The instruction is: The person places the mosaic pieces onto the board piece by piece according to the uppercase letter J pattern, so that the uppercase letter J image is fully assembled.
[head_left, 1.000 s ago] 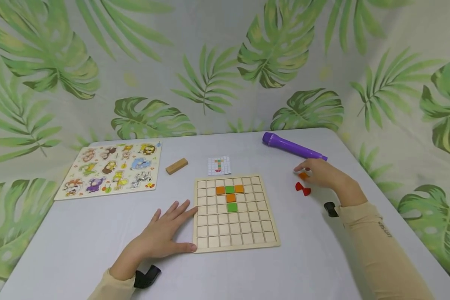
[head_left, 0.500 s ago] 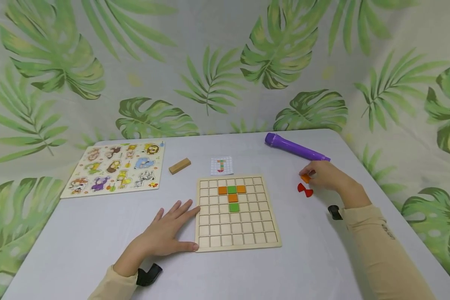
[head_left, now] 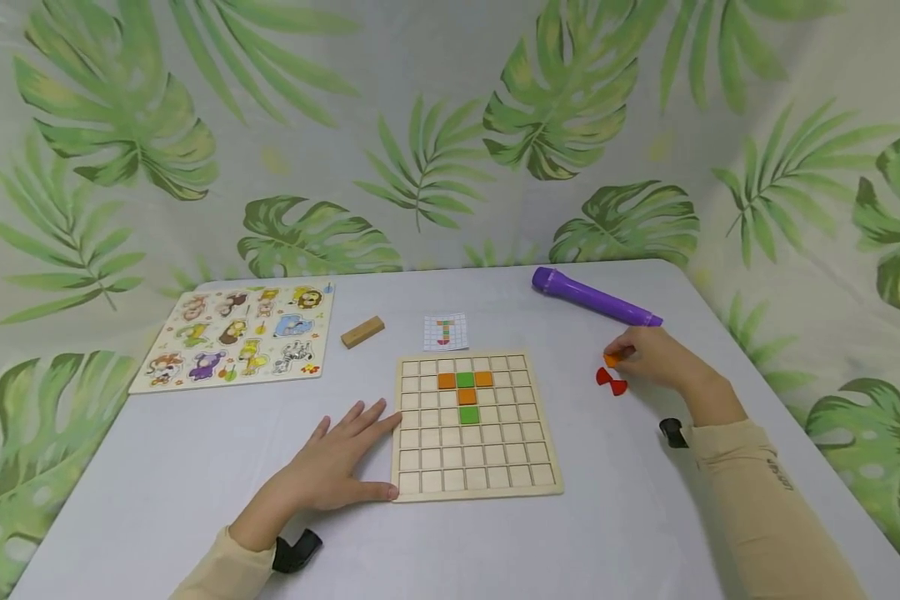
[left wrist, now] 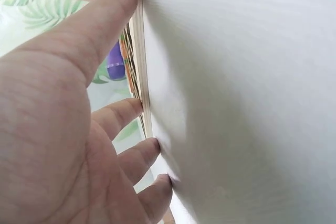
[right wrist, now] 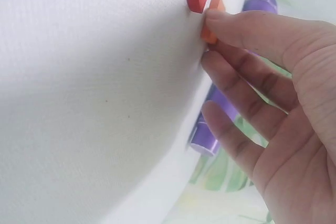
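Head view: left hand [head_left: 337, 467] lies spread wide, thumb tip and index fingertip at the left edge of the grid board [head_left: 506, 454]; right hand [head_left: 656, 360] is drawn narrow, pinching an orange tile [head_left: 611, 360] over the table right of the board. Two red pieces [head_left: 603, 377] lie just beside that tile, on the person's side, crowding the fingertips. Behind the same hand, a purple microphone [head_left: 592, 297] slants across, its thin end close by the knuckles. Orange and green tiles [head_left: 467, 397] sit on the board in a T. Beyond its far edge, a pattern card [head_left: 446, 332]; left of the card, a wooden block [head_left: 363, 332]; farther left, an animal puzzle [head_left: 228, 333]. Leaf-print cloth [head_left: 420, 242] hangs behind the table. Left wrist view: thumb and index meet the board's side, two other fingertips resting on white cloth; part of the microphone shows past the board. Right wrist view: thumb against the orange tile, other fingers loosely bent, red close beside, microphone behind; whether the tile is clear of the cloth is hard to tell.
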`<action>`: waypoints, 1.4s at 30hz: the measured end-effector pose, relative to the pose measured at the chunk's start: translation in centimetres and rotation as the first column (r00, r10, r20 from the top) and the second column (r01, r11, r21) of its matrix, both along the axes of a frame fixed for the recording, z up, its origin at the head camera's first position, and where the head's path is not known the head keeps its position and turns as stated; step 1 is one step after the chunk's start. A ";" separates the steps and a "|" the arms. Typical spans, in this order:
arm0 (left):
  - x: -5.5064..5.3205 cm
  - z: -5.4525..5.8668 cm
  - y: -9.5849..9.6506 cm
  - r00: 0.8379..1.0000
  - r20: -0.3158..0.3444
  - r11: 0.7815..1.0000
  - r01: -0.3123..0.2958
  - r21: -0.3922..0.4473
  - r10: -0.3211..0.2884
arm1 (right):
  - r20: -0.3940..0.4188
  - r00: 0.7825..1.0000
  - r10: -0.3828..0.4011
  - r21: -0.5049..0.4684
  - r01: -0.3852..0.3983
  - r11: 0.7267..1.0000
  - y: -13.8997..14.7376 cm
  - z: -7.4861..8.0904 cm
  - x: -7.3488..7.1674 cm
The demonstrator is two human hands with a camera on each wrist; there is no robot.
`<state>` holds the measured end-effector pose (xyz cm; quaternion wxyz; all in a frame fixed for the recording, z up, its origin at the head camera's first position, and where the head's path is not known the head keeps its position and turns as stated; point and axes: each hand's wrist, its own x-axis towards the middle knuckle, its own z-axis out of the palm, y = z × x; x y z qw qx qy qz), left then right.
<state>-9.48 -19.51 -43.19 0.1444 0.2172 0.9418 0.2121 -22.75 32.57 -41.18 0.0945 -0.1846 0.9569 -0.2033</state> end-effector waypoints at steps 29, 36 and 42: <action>1.3 0.6 0.7 0.996 -0.068 0.999 -0.052 0.016 0.053 | -0.066 0.998 0.011 -0.079 -0.017 0.997 -5.0 2.0 2.8; 1.4 0.6 0.8 0.996 -0.055 0.997 -0.063 0.034 0.065 | -0.152 0.983 0.097 -0.105 -0.114 0.988 -7.5 2.0 4.1; 1.4 0.7 0.8 0.996 -0.055 0.997 -0.066 0.040 0.068 | -0.144 0.979 0.147 -0.131 -0.166 0.977 -9.9 2.0 5.4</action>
